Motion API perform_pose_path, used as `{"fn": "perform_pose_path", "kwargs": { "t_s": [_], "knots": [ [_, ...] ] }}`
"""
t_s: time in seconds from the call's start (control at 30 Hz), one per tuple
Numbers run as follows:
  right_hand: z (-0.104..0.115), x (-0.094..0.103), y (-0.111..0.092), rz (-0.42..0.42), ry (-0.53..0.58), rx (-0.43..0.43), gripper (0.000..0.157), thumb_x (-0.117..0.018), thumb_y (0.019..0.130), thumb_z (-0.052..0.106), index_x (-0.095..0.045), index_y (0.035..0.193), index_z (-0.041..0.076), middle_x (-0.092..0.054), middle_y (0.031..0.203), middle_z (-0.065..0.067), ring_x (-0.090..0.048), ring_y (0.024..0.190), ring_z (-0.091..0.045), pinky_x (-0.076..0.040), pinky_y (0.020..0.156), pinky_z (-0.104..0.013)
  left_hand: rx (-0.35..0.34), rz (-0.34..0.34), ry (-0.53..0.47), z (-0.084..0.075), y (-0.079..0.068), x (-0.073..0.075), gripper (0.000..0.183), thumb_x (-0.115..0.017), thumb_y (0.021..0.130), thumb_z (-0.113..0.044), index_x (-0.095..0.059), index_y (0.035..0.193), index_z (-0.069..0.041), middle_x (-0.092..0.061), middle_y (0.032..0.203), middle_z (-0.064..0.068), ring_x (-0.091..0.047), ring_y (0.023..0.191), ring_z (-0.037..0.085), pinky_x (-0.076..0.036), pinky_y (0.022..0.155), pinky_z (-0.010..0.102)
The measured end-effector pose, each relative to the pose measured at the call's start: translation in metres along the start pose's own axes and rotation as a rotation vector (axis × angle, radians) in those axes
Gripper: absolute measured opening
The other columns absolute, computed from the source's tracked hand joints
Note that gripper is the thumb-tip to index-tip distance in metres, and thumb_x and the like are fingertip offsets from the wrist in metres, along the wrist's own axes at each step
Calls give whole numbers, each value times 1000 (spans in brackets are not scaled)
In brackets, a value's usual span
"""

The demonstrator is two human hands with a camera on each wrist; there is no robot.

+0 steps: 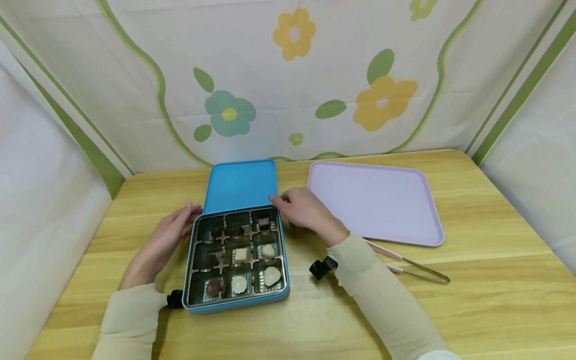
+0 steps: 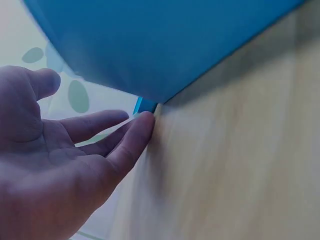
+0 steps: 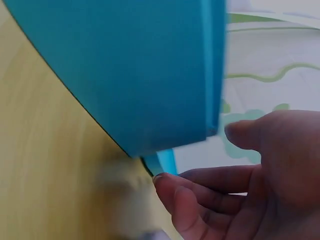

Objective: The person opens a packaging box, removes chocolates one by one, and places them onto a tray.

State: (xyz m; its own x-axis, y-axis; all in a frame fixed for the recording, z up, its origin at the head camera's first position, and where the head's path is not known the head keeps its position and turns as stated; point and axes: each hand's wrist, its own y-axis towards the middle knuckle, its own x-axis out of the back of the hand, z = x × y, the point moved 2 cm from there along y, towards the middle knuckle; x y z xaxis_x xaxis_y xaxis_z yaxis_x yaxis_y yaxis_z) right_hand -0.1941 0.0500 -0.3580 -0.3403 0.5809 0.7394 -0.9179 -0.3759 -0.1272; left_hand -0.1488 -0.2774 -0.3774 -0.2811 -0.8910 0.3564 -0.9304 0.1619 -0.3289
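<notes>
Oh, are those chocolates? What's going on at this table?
Someone has both bare hands around an open blue tin: the left hand by its far left corner, the right hand by its far right. Nine chocolate-like sweets sit inside, one per compartment. What looks like the lid lies just behind. To the right are a lilac tray and pink-handled tongs.

Lilac tray (image 1: 378, 202) on a wood-grain table (image 1: 495, 290), pink-handled tongs (image 1: 414, 263) near its edge, flower-patterned cloth (image 1: 288, 90) behind
</notes>
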Motion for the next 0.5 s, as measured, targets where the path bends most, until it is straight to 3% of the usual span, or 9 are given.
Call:
{"fn": "perform_pose_path", "kwargs": {
  "t_s": [0.1,0.17,0.3,0.4,0.5],
  "knots": [
    [-7,10,-11,-30,-28,25,45,-58,110,47,-82,113,8,-73,83,0,-66,78,-17,-58,81,-38,-13,11,26,5,-14,1,83,-28,113,-64,-25,171,-3,-28,176,23,-30,161,47,-21,131,68],
    [-14,20,-20,-51,-36,42,40,-65,107,44,-82,117,9,-79,95,-2,-70,88,-18,-60,89,-40,-20,8,37,8,-24,1,80,-30,114,-61,-27,170,-4,-33,174,23,-37,157,47,-29,130,64],
    [-35,39,-39,-97,8,50,29,-75,102,35,-83,113,9,-80,101,-4,-70,91,-18,-59,85,-37,-29,0,20,11,-40,-2,75,-36,116,-54,-28,170,-3,-35,172,24,-41,155,42,-50,118,31],
    [-54,49,-53,-126,63,47,26,-79,99,30,-82,114,9,-79,97,-3,-68,88,-16,-56,79,-31,-32,-2,-10,10,-47,-7,74,-40,116,-49,-25,170,-2,-28,175,24,-34,159,41,-49,101,9],
    [-72,56,-69,-148,84,45,25,-81,98,29,-82,116,11,-78,96,1,-68,88,-15,-56,76,-28,-27,-8,-27,9,-50,-12,75,-43,116,-49,-21,172,-3,-22,177,25,-27,162,43,-45,95,3]
  ]
}}
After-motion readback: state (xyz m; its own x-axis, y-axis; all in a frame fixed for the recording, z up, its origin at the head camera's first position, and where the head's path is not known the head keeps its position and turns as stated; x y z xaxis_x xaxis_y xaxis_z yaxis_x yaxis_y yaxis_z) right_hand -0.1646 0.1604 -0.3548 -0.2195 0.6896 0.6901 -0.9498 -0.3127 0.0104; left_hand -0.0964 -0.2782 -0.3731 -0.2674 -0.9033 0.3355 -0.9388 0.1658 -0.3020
